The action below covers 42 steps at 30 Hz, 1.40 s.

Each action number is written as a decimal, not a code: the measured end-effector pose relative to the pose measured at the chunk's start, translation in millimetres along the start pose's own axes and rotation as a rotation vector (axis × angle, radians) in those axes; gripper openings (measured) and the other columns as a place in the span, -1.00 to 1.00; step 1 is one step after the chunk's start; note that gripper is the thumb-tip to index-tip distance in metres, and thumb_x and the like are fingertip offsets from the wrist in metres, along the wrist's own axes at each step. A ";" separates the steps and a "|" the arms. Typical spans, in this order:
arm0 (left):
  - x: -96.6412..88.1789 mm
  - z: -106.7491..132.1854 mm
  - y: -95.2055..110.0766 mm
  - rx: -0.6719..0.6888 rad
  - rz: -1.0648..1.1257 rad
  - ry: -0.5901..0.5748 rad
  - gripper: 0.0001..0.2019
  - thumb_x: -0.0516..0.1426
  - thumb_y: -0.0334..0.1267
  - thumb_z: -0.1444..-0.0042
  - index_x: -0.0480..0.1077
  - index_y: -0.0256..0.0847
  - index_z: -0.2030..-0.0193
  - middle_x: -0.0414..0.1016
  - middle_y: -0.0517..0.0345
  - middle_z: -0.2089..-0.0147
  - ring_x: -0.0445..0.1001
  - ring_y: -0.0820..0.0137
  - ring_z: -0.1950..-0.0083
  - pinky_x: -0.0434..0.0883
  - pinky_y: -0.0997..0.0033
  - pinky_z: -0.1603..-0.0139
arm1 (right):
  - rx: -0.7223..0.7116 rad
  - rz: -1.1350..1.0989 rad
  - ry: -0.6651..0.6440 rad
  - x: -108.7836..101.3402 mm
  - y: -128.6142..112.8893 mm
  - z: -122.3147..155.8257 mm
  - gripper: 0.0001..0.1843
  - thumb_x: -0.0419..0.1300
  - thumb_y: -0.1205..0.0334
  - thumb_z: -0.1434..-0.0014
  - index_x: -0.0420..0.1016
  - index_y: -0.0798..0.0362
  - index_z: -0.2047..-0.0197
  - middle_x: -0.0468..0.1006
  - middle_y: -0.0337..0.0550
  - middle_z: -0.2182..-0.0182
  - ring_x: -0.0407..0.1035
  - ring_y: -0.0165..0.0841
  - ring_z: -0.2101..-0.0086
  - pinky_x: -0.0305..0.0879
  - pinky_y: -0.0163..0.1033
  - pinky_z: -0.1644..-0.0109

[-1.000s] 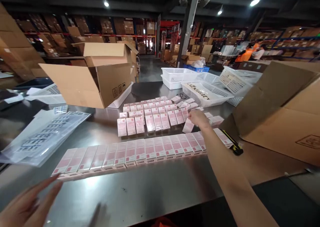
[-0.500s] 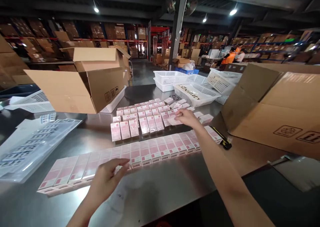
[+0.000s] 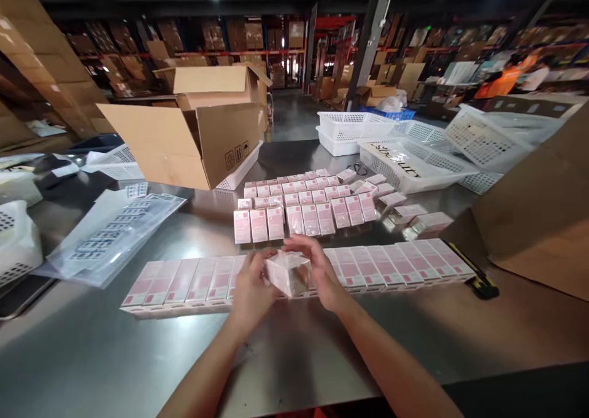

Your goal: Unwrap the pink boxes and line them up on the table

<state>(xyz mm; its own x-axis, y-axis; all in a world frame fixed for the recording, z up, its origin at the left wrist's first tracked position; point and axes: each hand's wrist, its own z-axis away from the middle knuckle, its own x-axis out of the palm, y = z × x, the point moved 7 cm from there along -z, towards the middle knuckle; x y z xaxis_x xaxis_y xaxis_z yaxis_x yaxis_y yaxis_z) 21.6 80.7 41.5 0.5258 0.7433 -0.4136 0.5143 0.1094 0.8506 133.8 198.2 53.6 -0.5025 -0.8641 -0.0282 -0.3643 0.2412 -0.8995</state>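
Observation:
A small pink-and-white carton, shiny as if wrapped in clear film, is held up in front of me, tilted, over the middle of the front row. My left hand grips its left side with thumb and fingers. Curled around its far right side is my right hand, fingertips at the top edge. Below and behind them runs a long row of matching cartons lying side by side, its middle partly hidden by my hands. Farther back, several shorter rows of cartons stand close together, some glossy.
A black-and-yellow cutter lies at the row's right end. Sticker sheets rest on the left of the metal table. Open cardboard boxes and white baskets stand behind. Another large cardboard box is at right.
My right hand has come back from the rear rows with a carton. My left hand has risen from the front row and now holds it too. The view has turned left.

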 end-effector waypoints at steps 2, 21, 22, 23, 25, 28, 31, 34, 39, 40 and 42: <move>-12.6 -3.7 -0.9 0.006 -0.119 0.030 -0.50 0.24 -0.44 0.20 0.49 -0.10 0.02 0.48 0.09 0.09 0.50 0.24 0.15 0.46 0.27 0.17 | 0.036 -0.025 -0.063 -3.7 1.7 6.0 -0.25 0.28 -0.31 -0.11 0.29 -0.18 -0.27 0.39 -0.03 -0.20 0.40 -0.14 -0.09 0.46 -0.08 -0.05; -22.7 -7.0 -20.7 -0.199 0.160 -0.028 -0.34 0.40 0.08 0.14 0.47 -0.28 -0.05 0.54 0.08 0.21 0.44 0.35 0.31 0.37 0.45 0.34 | -0.132 0.347 0.227 -18.1 -15.3 11.2 -0.97 0.38 0.20 -0.16 0.66 -0.11 0.33 0.66 -0.17 0.33 0.52 -0.21 0.16 0.45 -0.04 0.03; -21.0 -7.1 -20.4 -0.204 0.178 -0.041 -0.34 0.40 0.08 0.14 0.47 -0.28 -0.05 0.54 0.08 0.21 0.44 0.35 0.32 0.37 0.45 0.35 | -0.159 0.353 0.224 -17.3 -17.3 11.4 -0.94 0.37 0.21 -0.16 0.64 -0.10 0.36 0.65 -0.19 0.37 0.52 -0.23 0.22 0.45 -0.05 0.07; -18.9 -7.8 -20.1 -0.211 0.210 -0.067 -0.35 0.39 0.08 0.13 0.47 -0.27 -0.05 0.54 0.09 0.22 0.43 0.36 0.34 0.36 0.46 0.37 | -0.191 0.355 0.212 -16.8 -20.7 11.9 -0.92 0.37 0.22 -0.17 0.61 -0.10 0.38 0.64 -0.20 0.39 0.51 -0.24 0.27 0.45 -0.05 0.11; -20.6 -11.5 -21.3 -0.232 0.260 -0.080 -0.39 0.37 0.08 0.09 0.47 -0.26 -0.04 0.52 0.14 0.29 0.37 0.43 0.42 0.32 0.49 0.44 | -0.264 0.337 0.174 -16.9 -31.0 14.2 -0.87 0.35 0.25 -0.18 0.54 -0.09 0.41 0.61 -0.23 0.42 0.47 -0.26 0.30 0.44 -0.05 0.15; -42.9 -20.3 -29.1 -0.266 0.250 0.062 -0.41 0.33 0.11 0.02 0.48 -0.25 -0.05 0.41 0.26 0.46 0.21 0.52 0.56 0.21 0.53 0.57 | -0.285 0.323 0.143 -22.6 -43.8 19.0 -0.88 0.30 0.29 -0.22 0.48 -0.11 0.33 0.54 -0.27 0.42 0.42 -0.29 0.31 0.40 -0.09 0.16; -59.2 -24.5 -29.7 -0.203 0.241 0.107 -0.37 0.33 0.10 0.00 0.47 -0.23 -0.14 0.43 0.26 0.45 0.26 0.50 0.54 0.29 0.53 0.53 | -0.199 0.450 0.158 -28.4 -43.2 20.7 -0.70 0.26 0.25 -0.28 0.47 -0.18 -0.07 0.53 -0.21 0.26 0.41 -0.26 0.18 0.40 -0.08 0.06; -55.5 -20.3 -14.3 0.006 0.165 0.028 -0.35 0.38 0.02 0.04 0.47 -0.20 -0.18 0.58 0.05 0.09 0.52 0.30 0.16 0.47 0.41 0.14 | -0.186 0.537 0.078 -19.4 -35.9 19.1 -0.46 0.24 0.17 -0.31 0.30 -0.21 -0.33 0.48 -0.08 -0.06 0.35 -0.18 -0.09 0.37 -0.02 -0.11; -37.8 -6.6 5.4 0.262 -0.026 -0.039 -0.40 0.39 -0.06 0.01 0.48 -0.11 -0.20 0.59 0.04 0.07 0.52 0.27 0.12 0.46 0.37 0.12 | -0.125 0.555 0.040 -6.8 -22.2 16.6 -0.83 0.21 0.23 -0.33 0.55 -0.13 0.03 0.54 -0.17 0.24 0.44 -0.27 0.17 0.43 -0.13 0.10; -36.2 -5.8 5.3 0.265 -0.021 -0.035 -0.41 0.39 -0.06 0.01 0.48 -0.11 -0.19 0.59 0.04 0.07 0.52 0.26 0.11 0.46 0.37 0.12 | -0.114 0.569 0.049 -6.7 -22.1 16.6 -0.88 0.22 0.25 -0.33 0.54 -0.11 0.08 0.54 -0.19 0.28 0.43 -0.28 0.21 0.42 -0.14 0.14; -33.9 -6.4 1.1 0.214 0.032 -0.030 -0.42 0.40 -0.06 0.03 0.51 -0.13 -0.16 0.58 0.01 -0.01 0.52 0.22 0.02 0.46 0.34 0.02 | -0.137 0.598 0.067 -6.8 -27.5 17.6 -0.91 0.20 0.29 -0.33 0.52 -0.08 0.14 0.53 -0.20 0.31 0.40 -0.28 0.23 0.39 -0.15 0.15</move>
<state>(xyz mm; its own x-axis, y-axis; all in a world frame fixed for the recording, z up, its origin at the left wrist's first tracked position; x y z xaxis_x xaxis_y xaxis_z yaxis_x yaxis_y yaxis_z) 0.0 59.9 58.5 0.5620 0.7241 -0.3999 0.6276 -0.0583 0.7764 161.1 189.6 70.8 -0.6972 -0.5332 -0.4792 -0.0993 0.7338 -0.6721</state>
